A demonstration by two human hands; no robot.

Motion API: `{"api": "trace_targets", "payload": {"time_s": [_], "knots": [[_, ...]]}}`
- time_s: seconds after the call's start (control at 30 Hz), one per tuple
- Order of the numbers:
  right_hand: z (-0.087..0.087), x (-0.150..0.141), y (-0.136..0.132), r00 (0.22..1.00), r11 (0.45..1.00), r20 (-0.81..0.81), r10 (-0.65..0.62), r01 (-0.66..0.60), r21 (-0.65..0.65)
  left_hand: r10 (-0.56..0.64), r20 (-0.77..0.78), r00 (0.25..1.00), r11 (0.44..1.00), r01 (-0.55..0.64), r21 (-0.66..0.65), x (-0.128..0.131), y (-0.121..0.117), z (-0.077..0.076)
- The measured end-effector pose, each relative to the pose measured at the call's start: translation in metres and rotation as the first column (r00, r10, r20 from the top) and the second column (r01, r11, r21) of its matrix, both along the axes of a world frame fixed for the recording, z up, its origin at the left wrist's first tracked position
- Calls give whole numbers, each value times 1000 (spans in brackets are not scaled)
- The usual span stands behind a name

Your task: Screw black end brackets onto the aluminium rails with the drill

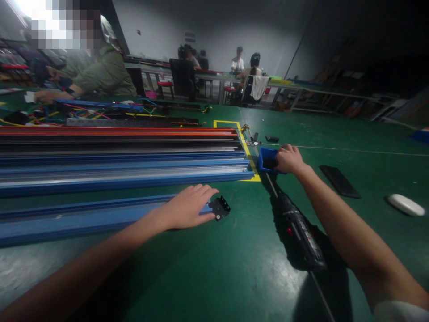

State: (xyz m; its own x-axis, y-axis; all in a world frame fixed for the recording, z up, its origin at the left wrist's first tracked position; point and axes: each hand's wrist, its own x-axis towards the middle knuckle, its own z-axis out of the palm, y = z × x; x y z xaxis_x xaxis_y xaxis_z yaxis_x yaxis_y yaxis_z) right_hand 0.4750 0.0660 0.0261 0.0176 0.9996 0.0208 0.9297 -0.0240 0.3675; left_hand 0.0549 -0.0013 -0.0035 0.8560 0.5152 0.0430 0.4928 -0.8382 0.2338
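Note:
My left hand (189,206) lies across the end of a blue metal rail (110,219), thumb on the near side and fingers along the far side, gripping it. A black bracket with holes (220,208) sits at that rail end, just past my fingertips. My right hand (290,158) reaches into a small blue bin (264,166); its fingertips are hidden behind the wall, and the dark contents cannot be made out. Between my arms a black electric screwdriver (300,235) lies on the green tabletop (234,268), its tip pointing toward the bin.
Several blue, black and red rails (134,172) lie side by side beyond my left hand. A black flat piece (339,181) and a white rounded object (406,204) lie at right. Across the table a person in a green sleeve (110,74) works beside loose wires.

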Motion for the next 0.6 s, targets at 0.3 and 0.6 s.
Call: {"api": "trace_targets", "payload": {"time_s": [0.3, 0.6], "knots": [[-7, 9, 2, 998, 999, -40, -43, 42, -29, -16, -10, 1000, 997, 17, 69, 1, -1, -3], [7, 23, 2, 984, 998, -171, 42, -34, 47, -20, -22, 1000, 997, 22, 80, 1, 0, -5]]}}
